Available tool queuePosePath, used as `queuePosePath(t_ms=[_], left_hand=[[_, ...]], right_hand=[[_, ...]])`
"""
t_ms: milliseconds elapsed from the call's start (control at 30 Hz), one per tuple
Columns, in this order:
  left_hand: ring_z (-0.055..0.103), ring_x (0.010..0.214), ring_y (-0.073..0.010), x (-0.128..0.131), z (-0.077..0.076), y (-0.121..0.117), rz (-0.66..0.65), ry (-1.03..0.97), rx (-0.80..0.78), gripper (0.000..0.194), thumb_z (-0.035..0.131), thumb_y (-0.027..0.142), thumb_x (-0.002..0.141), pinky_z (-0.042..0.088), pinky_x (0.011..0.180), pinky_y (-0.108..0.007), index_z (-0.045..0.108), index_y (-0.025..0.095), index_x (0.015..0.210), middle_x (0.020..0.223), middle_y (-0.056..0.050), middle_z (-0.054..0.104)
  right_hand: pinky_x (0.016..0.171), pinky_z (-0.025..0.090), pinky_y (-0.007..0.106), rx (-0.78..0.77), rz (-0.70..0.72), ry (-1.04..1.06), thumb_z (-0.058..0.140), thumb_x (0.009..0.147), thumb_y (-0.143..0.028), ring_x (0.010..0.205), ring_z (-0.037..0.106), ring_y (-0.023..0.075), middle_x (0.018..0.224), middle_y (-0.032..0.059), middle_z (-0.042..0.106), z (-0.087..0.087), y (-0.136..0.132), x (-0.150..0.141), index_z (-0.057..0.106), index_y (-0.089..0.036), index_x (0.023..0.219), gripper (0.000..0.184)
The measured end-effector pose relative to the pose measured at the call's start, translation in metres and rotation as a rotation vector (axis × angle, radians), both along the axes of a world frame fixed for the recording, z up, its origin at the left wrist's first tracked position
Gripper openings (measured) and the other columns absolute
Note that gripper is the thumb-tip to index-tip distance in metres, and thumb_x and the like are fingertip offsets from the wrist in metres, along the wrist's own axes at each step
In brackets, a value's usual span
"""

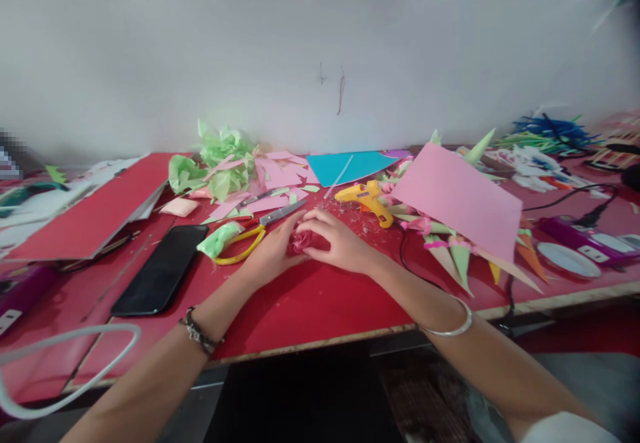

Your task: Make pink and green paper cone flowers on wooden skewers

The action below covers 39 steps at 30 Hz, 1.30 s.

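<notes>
- Forearms (165, 349) are stretching in nearest the camera, the left from between seven and eight o'clock of the pink coil (300, 239), the right from four; the left is wearing a dark bracelet (199, 333), the right a silvery bangle (463, 316).
- Pale partition (250, 63) is standing upright at twelve o'clock.
- Red tabletop (325, 309) is spreading beneath everything.
- Red sheet (95, 213) is lying atop white sheets, near nine.
- Pink sheet (460, 196) is resting over pale cones (460, 263), between two and three.
- Crumpled green paper (225, 149) is heaping up between ten and eleven.
- Blue sheet (325, 169) is lying flat at one.
- Dark phone (163, 273) is lying between eight and nine.
- Left hand (275, 246) is curling its fingers together around the coil's left side.
- Right hand (343, 239) is arching over the right side, thumb and forefinger apart with the coil between.
- Yellow glue gun (363, 194) is lying at two, nozzle pointing toward nine.
- Scissors (283, 214) are lying beside the left hand, blades pointing toward two.
- That coil is sitting between both hands, clamped by their fingers, partly hidden.
</notes>
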<state>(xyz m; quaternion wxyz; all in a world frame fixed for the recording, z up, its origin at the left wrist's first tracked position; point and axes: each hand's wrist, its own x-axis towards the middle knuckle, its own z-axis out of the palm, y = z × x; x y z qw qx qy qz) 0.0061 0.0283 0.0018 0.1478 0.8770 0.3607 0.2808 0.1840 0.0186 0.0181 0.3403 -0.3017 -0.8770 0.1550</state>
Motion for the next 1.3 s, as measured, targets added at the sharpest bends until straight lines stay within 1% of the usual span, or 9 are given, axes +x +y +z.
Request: queuePosePath(t_ms=[133, 267, 433, 533, 667, 867, 1067, 1200, 1300], left_hand=[[0.039, 0.118, -0.0236, -0.0006, 0.0, 0.0007, 0.004, -0.012, 0.042, 0.068, 0.06, 0.031, 0.072, 0.035, 0.095, -0.038, 0.025, 0.019, 0.128, 0.13, -0.014, 0.039], [0.043, 0.114, -0.0229, -0.0012, 0.0022, 0.0008, 0.027, -0.011, 0.034, 0.062, 0.06, 0.03, 0.072, 0.038, 0.092, -0.037, 0.029, 0.018, 0.125, 0.124, -0.013, 0.044], [0.055, 0.091, -0.0178, -0.0019, 0.006, 0.0014, 0.023, -0.04, 0.011, 0.045, 0.057, 0.029, 0.074, 0.045, 0.08, -0.032, 0.041, 0.018, 0.114, 0.11, -0.009, 0.051], [0.057, 0.08, -0.0159, -0.0016, 0.008, 0.001, 0.044, -0.042, -0.01, 0.039, 0.057, 0.031, 0.074, 0.046, 0.074, -0.03, 0.045, 0.017, 0.109, 0.104, -0.008, 0.053], [0.057, 0.077, -0.0161, -0.0007, 0.0087, -0.0005, 0.056, -0.026, -0.059, 0.039, 0.057, 0.033, 0.074, 0.045, 0.07, -0.028, 0.046, 0.017, 0.109, 0.092, -0.005, 0.06], [0.056, 0.067, -0.0141, -0.0008, 0.0077, -0.0018, 0.084, -0.006, -0.087, 0.053, 0.058, 0.035, 0.073, 0.043, 0.062, -0.024, 0.039, 0.016, 0.118, 0.079, -0.002, 0.061], [0.056, 0.072, -0.0139, -0.0002, 0.0082, 0.0001, 0.064, 0.003, 0.009, 0.032, 0.056, 0.034, 0.075, 0.042, 0.066, -0.023, 0.054, 0.014, 0.101, 0.084, -0.004, 0.062], [0.056, 0.069, -0.0148, -0.0005, 0.0081, -0.0001, 0.076, 0.07, 0.01, 0.03, 0.054, 0.035, 0.076, 0.043, 0.064, -0.025, 0.056, 0.014, 0.097, 0.081, -0.004, 0.063], [0.058, 0.071, -0.017, -0.0009, 0.008, -0.0005, 0.134, 0.11, 0.005, 0.034, 0.054, 0.036, 0.075, 0.043, 0.064, -0.026, 0.055, 0.014, 0.101, 0.086, -0.006, 0.064]], right_hand=[[0.09, 0.038, 0.034, 0.037, -0.005, 0.018, 0.048, 0.074, -0.014, 0.102, 0.045, 0.0176, 0.103, 0.0061, 0.046, 0.0002, 0.0016, 0.0016, 0.048, -0.022, 0.097, 0.024], [0.088, 0.039, 0.033, 0.052, -0.002, 0.041, 0.047, 0.071, -0.011, 0.098, 0.046, 0.0169, 0.099, 0.005, 0.046, 0.0004, 0.0027, 0.0026, 0.047, -0.022, 0.093, 0.025], [0.087, 0.038, 0.032, 0.061, -0.005, 0.05, 0.047, 0.069, -0.01, 0.096, 0.046, 0.0166, 0.096, 0.0046, 0.047, 0.0002, 0.0035, 0.0032, 0.046, -0.022, 0.09, 0.025], [0.086, 0.038, 0.031, 0.067, -0.001, 0.045, 0.047, 0.069, -0.01, 0.095, 0.046, 0.0167, 0.095, 0.0048, 0.047, 0.0003, 0.0038, 0.0035, 0.046, -0.021, 0.089, 0.023], [0.085, 0.039, 0.031, 0.072, 0.02, 0.043, 0.047, 0.068, -0.008, 0.095, 0.046, 0.0164, 0.095, 0.0052, 0.049, 0.0009, 0.004, 0.0037, 0.046, -0.02, 0.091, 0.026], [0.087, 0.038, 0.032, 0.071, 0.046, 0.027, 0.046, 0.069, -0.008, 0.097, 0.046, 0.0166, 0.098, 0.0055, 0.051, 0.0011, 0.0039, 0.0036, 0.047, -0.02, 0.094, 0.027], [0.087, 0.039, 0.031, 0.066, 0.043, 0.03, 0.045, 0.069, -0.006, 0.096, 0.047, 0.0159, 0.097, 0.0052, 0.051, 0.001, 0.0038, 0.0038, 0.048, -0.019, 0.094, 0.028], [0.087, 0.039, 0.033, 0.034, 0.065, 0.042, 0.046, 0.072, -0.01, 0.096, 0.048, 0.0163, 0.098, 0.0053, 0.051, 0.0016, 0.0022, 0.0028, 0.047, -0.02, 0.094, 0.025], [0.087, 0.041, 0.032, -0.015, 0.07, 0.088, 0.049, 0.074, -0.015, 0.098, 0.048, 0.016, 0.102, 0.0061, 0.049, 0.0007, 0.001, 0.0022, 0.043, -0.021, 0.105, 0.032]])
